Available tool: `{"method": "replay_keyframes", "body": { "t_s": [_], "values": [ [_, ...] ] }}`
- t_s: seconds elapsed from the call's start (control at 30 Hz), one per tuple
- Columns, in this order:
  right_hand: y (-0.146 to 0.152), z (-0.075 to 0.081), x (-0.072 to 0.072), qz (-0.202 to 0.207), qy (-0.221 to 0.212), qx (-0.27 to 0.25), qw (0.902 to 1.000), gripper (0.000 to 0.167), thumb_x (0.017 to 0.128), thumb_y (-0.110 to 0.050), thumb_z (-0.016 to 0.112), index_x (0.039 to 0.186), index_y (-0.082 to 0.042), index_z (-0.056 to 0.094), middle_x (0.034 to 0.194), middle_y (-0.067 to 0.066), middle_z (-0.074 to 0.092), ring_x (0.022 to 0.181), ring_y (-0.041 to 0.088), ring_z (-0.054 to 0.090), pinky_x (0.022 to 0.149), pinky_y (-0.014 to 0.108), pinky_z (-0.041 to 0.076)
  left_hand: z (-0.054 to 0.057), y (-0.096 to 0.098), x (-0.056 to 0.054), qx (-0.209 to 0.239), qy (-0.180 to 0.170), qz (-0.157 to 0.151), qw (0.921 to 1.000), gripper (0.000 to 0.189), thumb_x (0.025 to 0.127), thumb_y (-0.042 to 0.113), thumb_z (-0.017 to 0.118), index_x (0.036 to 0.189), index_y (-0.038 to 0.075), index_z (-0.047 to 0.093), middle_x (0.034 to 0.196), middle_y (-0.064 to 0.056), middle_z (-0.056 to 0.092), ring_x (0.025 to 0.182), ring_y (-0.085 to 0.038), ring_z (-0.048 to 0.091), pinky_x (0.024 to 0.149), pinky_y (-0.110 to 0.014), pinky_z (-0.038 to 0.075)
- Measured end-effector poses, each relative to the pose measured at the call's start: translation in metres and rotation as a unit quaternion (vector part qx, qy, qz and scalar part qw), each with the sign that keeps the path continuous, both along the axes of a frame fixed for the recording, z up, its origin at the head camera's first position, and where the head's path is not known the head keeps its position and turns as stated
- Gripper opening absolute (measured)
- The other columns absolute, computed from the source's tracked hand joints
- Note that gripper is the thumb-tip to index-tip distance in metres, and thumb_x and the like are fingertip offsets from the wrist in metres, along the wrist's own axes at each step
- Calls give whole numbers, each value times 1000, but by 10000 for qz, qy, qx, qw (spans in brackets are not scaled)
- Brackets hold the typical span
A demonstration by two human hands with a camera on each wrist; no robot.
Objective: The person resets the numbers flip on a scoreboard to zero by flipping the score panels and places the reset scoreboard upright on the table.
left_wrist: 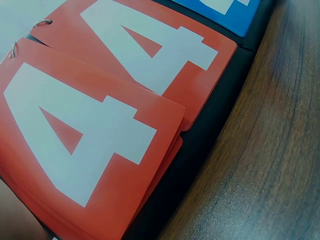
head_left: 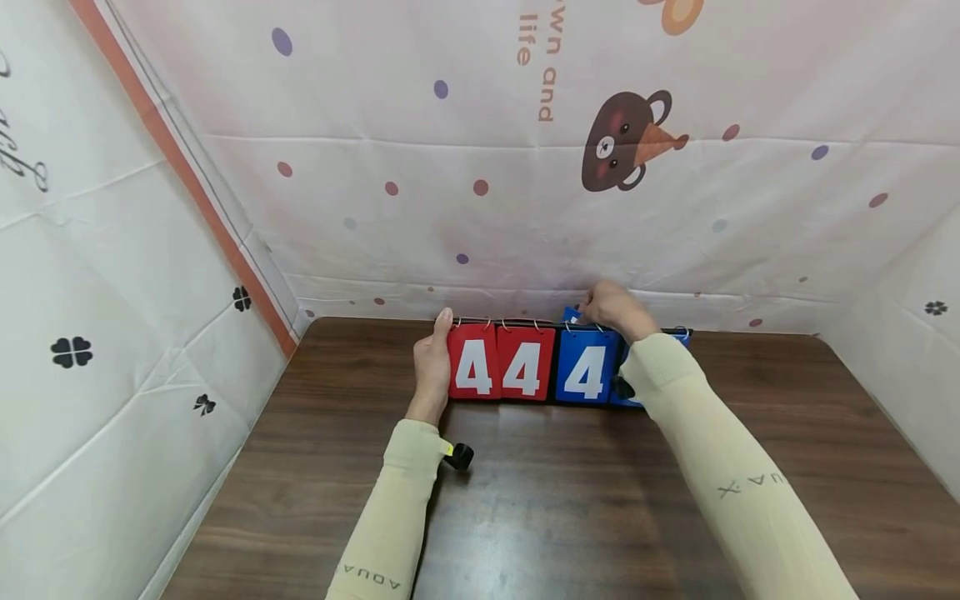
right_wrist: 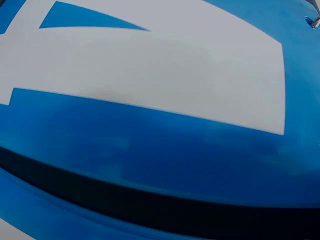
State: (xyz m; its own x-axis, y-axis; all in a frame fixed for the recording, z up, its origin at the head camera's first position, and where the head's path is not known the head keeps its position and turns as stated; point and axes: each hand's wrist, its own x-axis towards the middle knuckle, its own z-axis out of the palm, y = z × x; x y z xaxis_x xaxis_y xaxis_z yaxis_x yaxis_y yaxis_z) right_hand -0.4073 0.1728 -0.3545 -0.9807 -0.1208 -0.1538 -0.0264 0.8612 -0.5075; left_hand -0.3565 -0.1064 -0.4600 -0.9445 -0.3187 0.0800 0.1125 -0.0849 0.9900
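Observation:
A black flip scoreboard [head_left: 554, 385] stands at the back of the table. On its left are two red number cards [head_left: 487, 327], each showing a white 4. Beside them is a blue number card [head_left: 564, 392], also with a 4, and another blue card mostly hidden by the right sleeve. My left hand [head_left: 431, 367] grips the scoreboard's left edge, thumb up along the side, other fingers hidden behind. Over the top edge reaches my right hand [head_left: 613, 307], its fingers pinching a flipped blue card [head_left: 571, 315]. In the right wrist view a blue card [right_wrist: 150, 155] fills most of the picture.
The dark wooden table [head_left: 525, 517] extends toward me. A printed cloth wall [head_left: 360, 233] rises close behind the scoreboard, with cloth walls on both sides too. Small metal rings [left_wrist: 42, 22] join the cards along the top.

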Motion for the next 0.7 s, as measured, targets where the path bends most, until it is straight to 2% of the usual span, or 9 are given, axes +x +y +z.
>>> {"method": "replay_keyframes", "body": {
  "t_s": [0.13, 0.27, 0.37, 0.43, 0.5, 0.53, 0.7],
  "values": [
    [1, 0, -2, 66, 36, -114, 9999, 40, 102, -8, 65, 66, -13, 47, 66, -3, 40, 61, 14, 38, 64, 33, 37, 0, 0, 0, 5, -15, -20, 10000, 64, 99, 63, 61, 57, 17, 45, 64, -1, 60, 68, -16, 57, 69, -33, 47],
    [1, 0, -2, 62, 111, -260, 9996, 42, 101, -7, 66, 65, -12, 45, 63, -2, 35, 58, 15, 36, 65, 35, 38, 0, -1, -1, 2, -3, -41, 10000, 64, 98, 65, 61, 57, 17, 46, 65, -1, 61, 70, -16, 59, 70, -33, 47],
    [1, -1, -1, 25, 361, -423, 9985, 25, 99, -5, 69, 76, -2, 59, 77, 6, 54, 70, 21, 49, 72, 37, 45, 0, -1, 0, -18, 23, -63, 10000, 65, 98, 65, 61, 58, 17, 45, 65, -2, 60, 70, -17, 58, 70, -33, 47],
    [1, -1, 1, -8, 520, -630, 9967, 11, 99, -3, 69, 91, 5, 66, 97, 16, 64, 85, 27, 56, 80, 41, 48, 0, -1, 0, -35, 29, -56, 10000, 66, 98, 66, 61, 58, 16, 45, 64, -2, 60, 69, -17, 58, 70, -34, 46],
    [1, 0, 2, -57, 623, -908, 9939, 14, 99, -2, 67, 108, 9, 68, 116, 23, 65, 99, 32, 58, 88, 44, 49, 0, -1, 0, -41, 29, -55, 10000, 66, 98, 66, 61, 57, 16, 45, 65, -2, 60, 69, -17, 58, 70, -34, 47],
    [2, -1, 2, -91, 644, -1059, 9922, 18, 100, -1, 66, 113, 11, 67, 121, 26, 64, 102, 33, 57, 90, 45, 49, 0, -1, 0, -35, 28, -63, 10000, 66, 98, 66, 61, 57, 16, 45, 64, -3, 60, 69, -17, 58, 69, -34, 47],
    [5, 0, 4, -231, 887, -1645, 9821, 21, 102, 0, 63, 120, 11, 62, 117, 26, 61, 101, 34, 55, 88, 42, 47, 0, -2, -1, -42, -21, -126, 9999, 67, 97, 68, 61, 59, 16, 46, 67, -3, 62, 71, -18, 60, 71, -33, 48]
  ]
}}
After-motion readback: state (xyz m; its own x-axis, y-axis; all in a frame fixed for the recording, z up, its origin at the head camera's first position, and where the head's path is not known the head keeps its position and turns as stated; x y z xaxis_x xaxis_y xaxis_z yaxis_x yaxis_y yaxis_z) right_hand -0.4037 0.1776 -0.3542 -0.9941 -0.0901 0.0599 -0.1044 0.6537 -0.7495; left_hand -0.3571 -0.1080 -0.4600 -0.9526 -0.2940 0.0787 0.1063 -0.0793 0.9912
